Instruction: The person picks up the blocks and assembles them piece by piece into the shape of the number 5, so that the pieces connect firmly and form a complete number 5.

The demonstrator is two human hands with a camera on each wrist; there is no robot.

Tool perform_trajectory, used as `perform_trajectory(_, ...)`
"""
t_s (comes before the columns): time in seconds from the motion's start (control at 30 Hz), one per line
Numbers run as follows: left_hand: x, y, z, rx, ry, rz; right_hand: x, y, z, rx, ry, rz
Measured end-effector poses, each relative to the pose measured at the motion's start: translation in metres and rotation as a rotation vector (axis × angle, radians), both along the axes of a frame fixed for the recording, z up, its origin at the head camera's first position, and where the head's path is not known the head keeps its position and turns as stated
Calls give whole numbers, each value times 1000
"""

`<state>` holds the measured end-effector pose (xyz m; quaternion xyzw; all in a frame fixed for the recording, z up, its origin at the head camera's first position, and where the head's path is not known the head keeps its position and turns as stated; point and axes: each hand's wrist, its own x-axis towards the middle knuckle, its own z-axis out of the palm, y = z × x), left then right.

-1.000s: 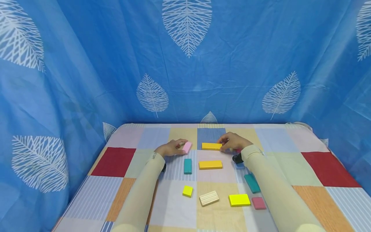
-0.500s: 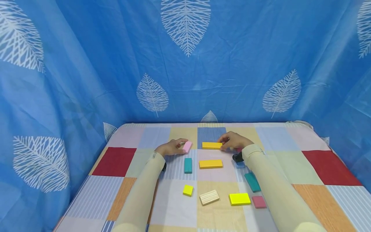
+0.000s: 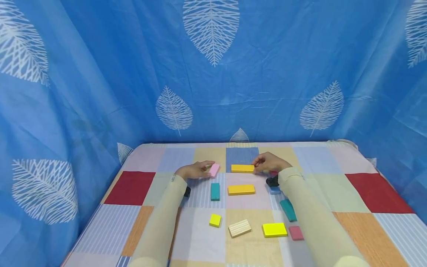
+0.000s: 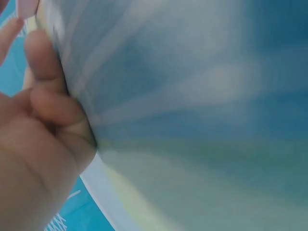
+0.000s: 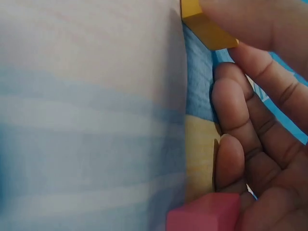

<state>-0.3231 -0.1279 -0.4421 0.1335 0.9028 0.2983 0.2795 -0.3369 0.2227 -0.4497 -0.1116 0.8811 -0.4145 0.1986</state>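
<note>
Centrally, on a bench [image 3: 313, 159] spread with patchwork cloth, lies the central orange block [image 3: 241, 190], flat, the landmark for the positions given below. Behind it and roughly parallel lies the rear orange block [image 3: 242, 168]; the right hand [image 3: 268, 162] pinches this piece at its right end between thumb and forefinger, the other fingers curled inward. Behind and to the left of the central orange block, the left hand [image 3: 195, 170] pinches a pink block [image 3: 214, 170], set slightly aslant; the two hands are apart from each other. Behind and to the right of the landmark, a red block [image 5: 204, 214] appears close by the right hand in the right wrist view; whether they touch cannot be told. Left of the landmark stretches a teal block [image 3: 215, 191], its long side pointing away from the viewer; to the right, a blue block [image 3: 275, 190] is partly hidden by a black wrist device [image 3: 272, 181]. In front of the landmark are a small yellow block [image 3: 215, 220] to the left, an oblique plain wooden block [image 3: 240, 228] near the middle, and a larger yellow block [image 3: 274, 230] to the right, with a dusky-pink block [image 3: 295, 233] just beside it
</note>
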Motion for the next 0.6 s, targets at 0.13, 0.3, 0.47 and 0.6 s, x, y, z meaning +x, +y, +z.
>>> perform_trajectory(0.13, -2, -2, 3, 29, -52, 10, 2, 0, -2, 2, 6, -28)
perform_trajectory(0.3, -4, -3, 4, 35, -68, 64, 2, -2, -2, 5, 6, -38)
perform_trajectory(0.47, -4, 0, 3, 24, -29, 64, 1, -1, -2, 9, 11, -41)
perform_trajectory(0.6, -4, 1, 2, 19, 10, 52, 2, 0, -2, 10, 2, -48)
